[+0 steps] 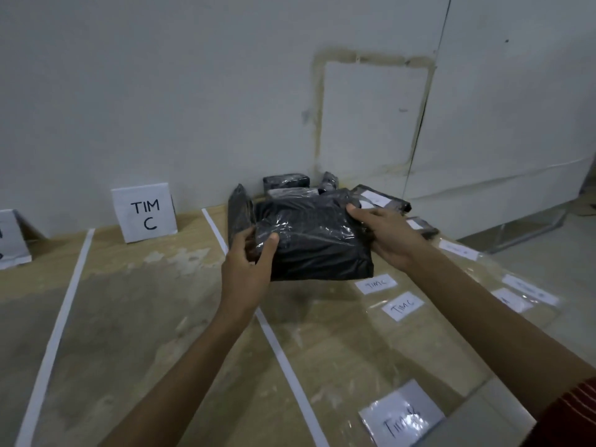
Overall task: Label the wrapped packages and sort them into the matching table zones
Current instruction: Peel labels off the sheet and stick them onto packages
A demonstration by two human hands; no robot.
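A large black plastic-wrapped package [314, 240] is held just above the table, between both hands. My left hand [250, 264] grips its near left corner, thumb on top. On the far right edge, my right hand [385, 235] has its fingers curled over the top. Behind it, more black wrapped packages [287, 182] are piled against the wall, and one thin package [238, 211] stands upright at the left. Two of the packages at the right [382, 198] carry white labels. Loose paper labels reading "TIM C" [375, 283] [403, 305] lie on the table under clear film.
A standing white sign "TIM C" [145, 212] marks the zone left of a white tape line [280, 353]. Another tape line [61, 324] and a partly seen sign [11, 237] lie further left. More labels [401, 414] [529, 290] sit along the table's right edge.
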